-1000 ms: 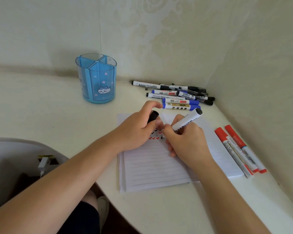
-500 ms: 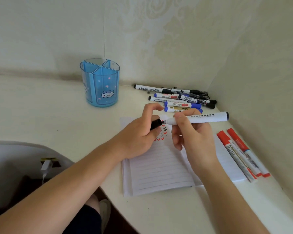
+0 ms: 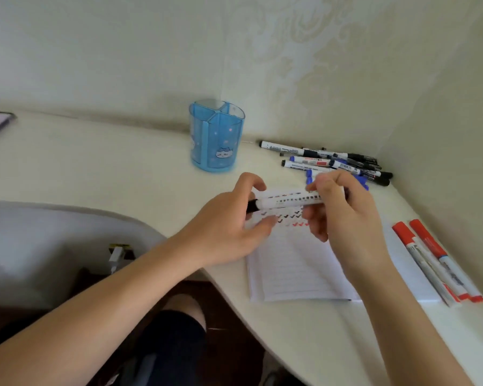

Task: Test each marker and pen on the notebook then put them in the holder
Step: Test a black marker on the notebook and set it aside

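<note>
We see cream curved desk [image 3: 123, 176] in corner of pale, patterned-wallpaper room. Lined white notebook [image 3: 296, 268] lies open, tick rows at top.

Behind notebook to left: translucent blue divided holder [image 3: 217, 140]. Behind notebook: pile of black and blue markers [image 3: 332, 160]. Right of notebook: two red-capped markers [image 3: 435, 260].

Above notebook, right hand [image 3: 343, 213] wraps white-barrelled marker [image 3: 290, 201]; left hand [image 3: 226, 227] pinches its black cap end. Hands hide some ticks.

Half second ago, tip just meeting cap; now cap seated.
</note>
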